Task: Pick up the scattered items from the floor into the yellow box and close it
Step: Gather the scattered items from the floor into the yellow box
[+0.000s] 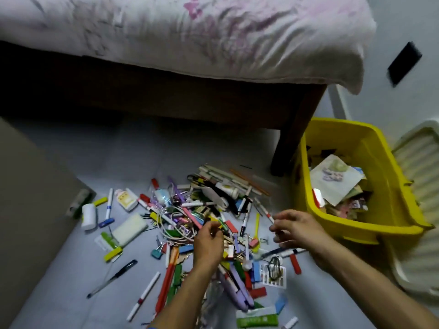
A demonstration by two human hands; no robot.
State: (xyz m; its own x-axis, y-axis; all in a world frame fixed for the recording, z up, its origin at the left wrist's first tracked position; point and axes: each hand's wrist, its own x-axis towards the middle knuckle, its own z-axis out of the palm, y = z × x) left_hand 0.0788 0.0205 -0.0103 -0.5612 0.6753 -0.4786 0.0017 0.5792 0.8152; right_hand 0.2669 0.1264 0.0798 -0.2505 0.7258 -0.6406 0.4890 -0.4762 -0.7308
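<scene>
Hands: left [209, 243] curled, hold unclear | right [297, 227] loosely spread | pile [213, 222] blurred

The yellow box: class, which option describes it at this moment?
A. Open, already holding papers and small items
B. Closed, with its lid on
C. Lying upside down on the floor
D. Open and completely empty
A: the yellow box stands open to the right of the pile, with no lid on it, and papers and small items show inside it.
</scene>
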